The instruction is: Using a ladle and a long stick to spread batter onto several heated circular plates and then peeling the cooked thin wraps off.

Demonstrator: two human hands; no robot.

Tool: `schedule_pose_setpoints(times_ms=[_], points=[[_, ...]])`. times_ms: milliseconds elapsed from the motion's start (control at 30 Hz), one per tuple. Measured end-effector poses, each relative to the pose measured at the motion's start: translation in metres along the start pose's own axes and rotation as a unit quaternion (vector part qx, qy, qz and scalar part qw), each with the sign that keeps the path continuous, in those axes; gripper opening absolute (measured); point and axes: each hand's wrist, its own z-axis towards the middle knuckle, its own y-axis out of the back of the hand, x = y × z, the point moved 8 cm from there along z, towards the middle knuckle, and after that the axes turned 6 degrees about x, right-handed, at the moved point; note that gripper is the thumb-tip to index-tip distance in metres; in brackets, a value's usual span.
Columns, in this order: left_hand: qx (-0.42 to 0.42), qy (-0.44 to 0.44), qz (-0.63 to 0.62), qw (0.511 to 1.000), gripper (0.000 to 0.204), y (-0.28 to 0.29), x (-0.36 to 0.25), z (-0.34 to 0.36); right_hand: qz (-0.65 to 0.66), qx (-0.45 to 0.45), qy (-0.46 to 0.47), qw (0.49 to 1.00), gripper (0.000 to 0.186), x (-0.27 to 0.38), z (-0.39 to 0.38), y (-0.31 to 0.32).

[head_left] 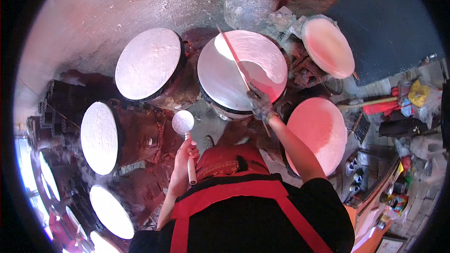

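Note:
My left hand (185, 153) is closed around the handle of a ladle (183, 122), its round bowl whitish and held near the front of my apron. In my right hand (261, 102), which wears a dark, stained glove, is a long thin wooden stick (236, 59). The stick slants across the round griddle (220, 80) in front of me. White batter (253, 49) covers a curved band along that griddle's far and right side; the rest of the surface is bare grey. I cannot tell whether the stick touches the surface.
More round griddles with white sheets surround me: one far left (149, 63), one left (100, 137), one lower left (111, 211) and one at right (317, 137). A stack of thin round sheets (328, 47) stands back right. Bags (418, 94) and a crate edge (375, 196) lie rightward.

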Motion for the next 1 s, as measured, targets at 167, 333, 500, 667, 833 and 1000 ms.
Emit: schedule_pose_setpoints(times_ms=[167, 333, 500, 667, 833, 1000], points=[[-0.004, 0.02, -0.056, 0.998, 0.023, -0.002, 0.026, -0.01, 0.032, 0.011, -0.032, 0.999, 0.035, -0.033, 0.002, 0.085], [-0.043, -0.025, -0.059, 0.997, 0.02, -0.008, 0.038, -0.026, 0.064, -0.067, -0.072, 0.993, 0.036, 0.002, 0.026, 0.097], [-0.03, -0.04, -0.076, 0.996, 0.015, -0.01, 0.048, -0.032, -0.077, 0.133, -0.055, 0.987, 0.038, -0.006, 0.023, 0.049], [-0.079, -0.084, -0.105, 0.988, 0.009, -0.008, 0.047, -0.037, 0.061, 0.284, -0.123, 0.949, 0.037, -0.017, -0.013, 0.09], [-0.055, -0.062, -0.173, 0.981, 0.011, -0.005, 0.054, -0.037, 0.09, 0.134, -0.128, 0.979, 0.037, 0.022, 0.043, 0.116], [-0.086, -0.09, -0.161, 0.979, 0.012, -0.017, 0.062, -0.057, -0.131, 0.251, -0.024, 0.959, 0.034, 0.006, 0.055, 0.087]])
